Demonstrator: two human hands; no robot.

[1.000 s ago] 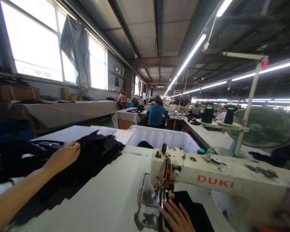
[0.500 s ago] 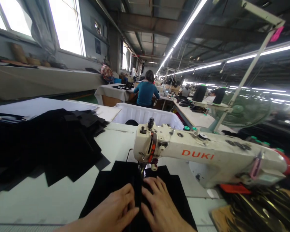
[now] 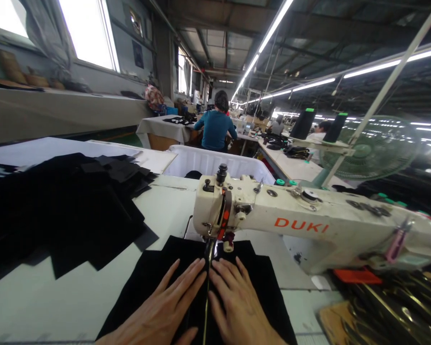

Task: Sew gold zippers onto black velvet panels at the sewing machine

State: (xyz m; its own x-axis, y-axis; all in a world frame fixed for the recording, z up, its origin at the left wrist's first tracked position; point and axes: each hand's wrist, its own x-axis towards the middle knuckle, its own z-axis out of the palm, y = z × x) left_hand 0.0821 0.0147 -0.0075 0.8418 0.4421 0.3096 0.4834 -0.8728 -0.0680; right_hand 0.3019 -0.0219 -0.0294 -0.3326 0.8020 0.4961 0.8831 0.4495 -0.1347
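A black fabric piece (image 3: 269, 278) lies flat on the white sewing table (image 3: 50, 306), its far edge at the needle area of the sewing machine (image 3: 251, 206). Down its middle runs a zipper (image 3: 206, 311) with gold-coloured teeth, leading under the presser foot. To the left of the zipper, my left hand (image 3: 165, 302) rests flat on the fabric with fingers stretched forward. My right hand (image 3: 237, 299) lies on the other side, fingers extended and close to the foot. Both hands press on the cloth without gripping it.
Stacked black fabric pieces (image 3: 72, 206) fan out on the left. Gold-toothed zippers (image 3: 388, 306) are heaped at the right, beside a red block (image 3: 357, 276). Pink thread snips (image 3: 397, 244) hang on the machine. Behind it stand a white bin (image 3: 222, 160) and a person in blue (image 3: 215, 129).
My left hand has uncurled from a pinch and now lies flat. The zipper's gold teeth now show between my hands. My view has shifted slightly.
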